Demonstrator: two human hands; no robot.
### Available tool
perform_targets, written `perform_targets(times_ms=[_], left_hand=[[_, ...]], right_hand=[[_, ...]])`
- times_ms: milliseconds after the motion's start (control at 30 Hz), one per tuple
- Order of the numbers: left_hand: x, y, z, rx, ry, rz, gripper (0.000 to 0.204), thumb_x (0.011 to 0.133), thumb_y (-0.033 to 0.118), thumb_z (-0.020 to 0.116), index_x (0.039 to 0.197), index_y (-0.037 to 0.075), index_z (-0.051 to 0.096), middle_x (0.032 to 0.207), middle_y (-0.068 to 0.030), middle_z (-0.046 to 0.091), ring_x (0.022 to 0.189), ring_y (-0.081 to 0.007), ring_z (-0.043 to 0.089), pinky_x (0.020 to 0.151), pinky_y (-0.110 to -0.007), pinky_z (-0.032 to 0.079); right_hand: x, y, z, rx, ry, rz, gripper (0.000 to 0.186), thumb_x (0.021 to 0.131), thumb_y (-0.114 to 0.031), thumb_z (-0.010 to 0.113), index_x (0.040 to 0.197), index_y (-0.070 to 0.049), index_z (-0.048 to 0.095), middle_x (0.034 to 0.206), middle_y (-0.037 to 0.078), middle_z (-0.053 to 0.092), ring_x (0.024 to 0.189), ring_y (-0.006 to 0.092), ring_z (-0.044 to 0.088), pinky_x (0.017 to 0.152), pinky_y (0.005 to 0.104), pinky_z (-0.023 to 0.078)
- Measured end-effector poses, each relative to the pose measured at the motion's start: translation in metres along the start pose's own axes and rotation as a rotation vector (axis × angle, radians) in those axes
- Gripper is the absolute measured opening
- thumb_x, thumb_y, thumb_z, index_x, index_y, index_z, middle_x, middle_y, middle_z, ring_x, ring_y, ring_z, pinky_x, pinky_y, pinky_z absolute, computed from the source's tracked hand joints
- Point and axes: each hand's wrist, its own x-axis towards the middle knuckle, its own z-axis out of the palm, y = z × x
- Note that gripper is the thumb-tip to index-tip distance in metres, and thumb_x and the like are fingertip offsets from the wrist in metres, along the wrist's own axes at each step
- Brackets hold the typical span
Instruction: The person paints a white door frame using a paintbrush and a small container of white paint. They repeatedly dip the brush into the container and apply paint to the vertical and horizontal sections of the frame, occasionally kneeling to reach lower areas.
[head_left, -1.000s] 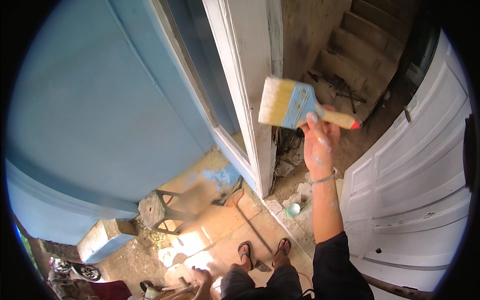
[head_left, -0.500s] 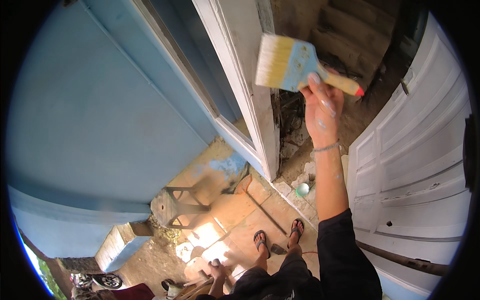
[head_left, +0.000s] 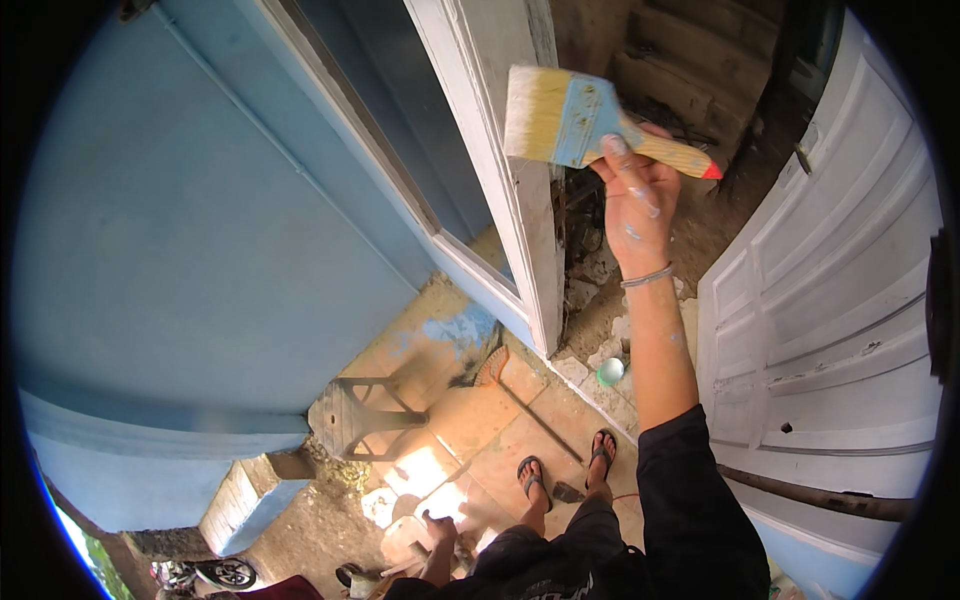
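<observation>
My right hand is raised in front of me, fingers wrapped round the wooden handle of a wide paintbrush. The brush lies nearly level, its red-tipped handle end to the right. Its pale, white-tipped bristles reach left over the edge of the white door frame; whether they touch it, I cannot tell. Pale paint marks my thumb and wrist. My left hand hangs low near my side, small in view, fingers loosely apart and nothing visible in it.
A white panelled door stands at the right. Near the threshold sits a small tub of white paint. A long-handled rake lies by my feet, and a plastic stool stands left. Dusty steps rise beyond the frame.
The paintbrush and my right hand have shifted slightly left, the bristles now further over the frame. My left hand has moved up a little, its fingers looser.
</observation>
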Motion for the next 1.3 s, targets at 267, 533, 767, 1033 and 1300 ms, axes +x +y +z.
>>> perform_targets(times_ms=[267,533,767,1033,1300], left_hand=[[-0.002,-0.024,-0.002,-0.040,-0.042,-0.083,0.064,0.089,0.017,0.061,0.146,0.004,0.035,0.107,-0.0255,0.066,0.099,-0.0399,0.065,0.089,-0.046,0.051],[0.007,-0.027,0.014,-0.267,-0.144,-0.120,0.072,0.081,0.004,0.068,0.143,-0.004,0.033,0.098,-0.0174,0.066,0.094,-0.0296,0.065,0.082,-0.041,0.053],[0.017,-0.054,0.027,-0.286,-0.109,-0.007,0.070,0.079,0.004,0.069,0.140,-0.009,0.037,0.129,-0.0285,0.056,0.112,-0.0341,0.061,0.098,-0.040,0.048],[0.030,-0.076,0.030,-0.217,-0.130,-0.092,0.069,0.078,0.006,0.067,0.139,-0.007,0.038,0.126,-0.0259,0.055,0.117,-0.0371,0.056,0.099,-0.042,0.046],[0.031,-0.078,0.017,-0.282,-0.101,-0.039,0.070,0.076,0.007,0.069,0.138,-0.004,0.038,0.114,-0.0195,0.056,0.101,-0.0346,0.060,0.089,-0.042,0.050]], right_hand=[[-0.069,-0.001,0.001,-0.194,0.277,-0.070,0.039,0.087,-0.003,0.077,0.119,-0.004,0.054,0.109,0.006,0.066,0.101,0.0150,0.064,0.093,0.0354,0.055],[-0.056,0.000,0.034,-0.384,0.237,-0.326,0.039,0.085,-0.003,0.081,0.116,-0.001,0.057,0.105,0.006,0.066,0.093,0.0094,0.064,0.089,0.0227,0.051],[-0.089,-0.017,0.051,-0.591,0.249,-0.432,0.031,0.086,0.000,0.079,0.111,0.001,0.059,0.103,0.007,0.066,0.090,0.0094,0.064,0.085,0.0241,0.054],[-0.080,0.012,0.041,-0.500,0.264,-0.164,0.040,0.084,-0.003,0.083,0.114,0.000,0.058,0.106,0.007,0.067,0.094,0.0091,0.063,0.087,0.0231,0.052],[-0.076,-0.014,0.043,-0.393,0.322,-0.325,0.035,0.088,-0.003,0.077,0.115,0.001,0.055,0.106,0.008,0.067,0.097,0.0132,0.065,0.088,0.0299,0.057]])
